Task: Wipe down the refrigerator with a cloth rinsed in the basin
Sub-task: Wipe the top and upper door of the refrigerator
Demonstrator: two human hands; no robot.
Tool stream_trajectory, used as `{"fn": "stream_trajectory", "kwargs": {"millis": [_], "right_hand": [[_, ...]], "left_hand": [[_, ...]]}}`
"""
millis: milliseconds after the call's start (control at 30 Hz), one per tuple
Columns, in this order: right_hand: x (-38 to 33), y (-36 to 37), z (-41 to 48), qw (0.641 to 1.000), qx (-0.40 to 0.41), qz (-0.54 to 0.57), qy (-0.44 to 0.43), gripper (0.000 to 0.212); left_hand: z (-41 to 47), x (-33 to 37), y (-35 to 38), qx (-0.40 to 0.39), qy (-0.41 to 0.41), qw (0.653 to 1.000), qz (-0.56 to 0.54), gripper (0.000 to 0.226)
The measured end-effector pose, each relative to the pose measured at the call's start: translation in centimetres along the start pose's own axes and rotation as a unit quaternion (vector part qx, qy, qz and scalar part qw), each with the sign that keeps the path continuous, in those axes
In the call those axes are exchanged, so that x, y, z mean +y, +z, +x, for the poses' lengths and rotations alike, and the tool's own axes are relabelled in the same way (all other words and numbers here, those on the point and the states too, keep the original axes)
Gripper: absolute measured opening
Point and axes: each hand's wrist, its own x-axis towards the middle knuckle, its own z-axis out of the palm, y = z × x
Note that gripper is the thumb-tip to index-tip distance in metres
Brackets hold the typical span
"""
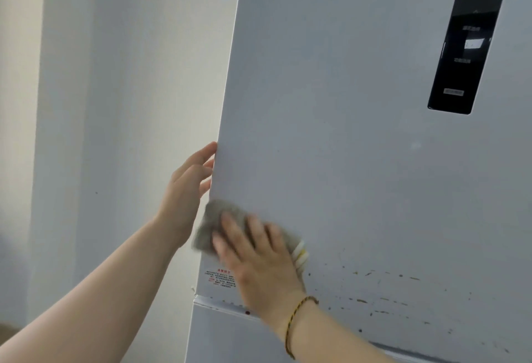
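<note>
The pale grey refrigerator fills the right of the view, its upper door facing me. My right hand lies flat with spread fingers on a grey cloth, pressing it against the door near the left edge; a striped cloth edge shows by the hand's right side. My left hand reaches up beside the door, its straight fingers touching the door's left edge, fingertips hidden behind it. Brown specks dot the door's lower part to the right of the cloth. The basin is not in view.
A black glass control panel is set in the door at upper right. A red-lettered sticker sits just below the cloth. The seam to the lower door runs under my right wrist. A white wall stands to the left.
</note>
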Motion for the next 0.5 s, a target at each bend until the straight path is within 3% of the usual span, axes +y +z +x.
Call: {"fn": "stream_trajectory", "kwargs": {"millis": [67,167,233,367,433,500], "right_hand": [[-1.2,0.2,-2.8,0.996,-0.029,0.006,-0.087,0.043],[0.0,-0.1,-3.4,0.992,-0.016,0.000,-0.127,0.049],[2.3,-0.9,-2.0,0.996,0.022,0.002,-0.087,0.038],[5.6,-1.9,-1.5,0.995,0.065,-0.016,0.074,0.042],[4.3,-1.6,-3.7,0.997,0.046,-0.018,0.059,0.041],[2.3,-1.2,-6.8,1.000,0.008,-0.002,-0.013,0.035]], "left_hand": [[-0.3,-0.1,0.3,-0.004,0.000,1.000,0.016,0.059],[-0.8,-0.3,1.0,-0.015,0.013,0.999,0.034,0.071],[-1.0,-0.4,1.5,-0.002,0.025,0.999,0.045,0.075],[-1.4,-1.8,1.6,0.031,0.048,0.992,0.115,0.075],[-1.9,-2.8,1.9,0.049,0.077,0.978,0.187,0.067],[-2.7,-3.5,2.4,0.064,0.128,0.951,0.275,0.063]]}}
